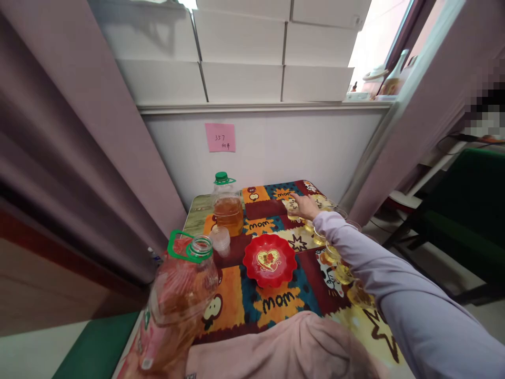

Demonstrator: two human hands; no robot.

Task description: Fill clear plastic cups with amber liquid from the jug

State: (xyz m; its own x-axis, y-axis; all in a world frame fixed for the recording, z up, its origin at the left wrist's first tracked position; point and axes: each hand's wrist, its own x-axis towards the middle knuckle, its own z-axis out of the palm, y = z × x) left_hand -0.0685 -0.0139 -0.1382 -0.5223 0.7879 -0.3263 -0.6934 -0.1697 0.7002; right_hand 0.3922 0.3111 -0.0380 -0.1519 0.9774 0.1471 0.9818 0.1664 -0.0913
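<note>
the right hand (pixel 305 206) is stretched out to the far side of the table (pixel 197 206), at the end of a lilac sleeve (pixel 398 284). its fingers are loosely spread, not fisted, and the fingertips rest on a small cup (pixel 291 209) of amber liquid near the table's far edge. whether they actually grip the cup cannot be told from here. the left hand is out of sight, so its state is unknown.

close to the camera at lower left, an open bottle (pixel 179 300) of amber liquid with a green ring handle leans in; what holds it is hidden.

counted: two big bottles, the open one and a capped bottle (pixel 228 206) with a green lid standing farther back. one red plate (pixel 269 259) with a heart in the middle of the patterned cloth. one short stack of clear cups (pixel 221 239) just beside the capped bottle. a row of filled cups (pixel 342 273) along the right edge, at least six, some covered by the arm. one pink note (pixel 220 137) on the wall.
</note>
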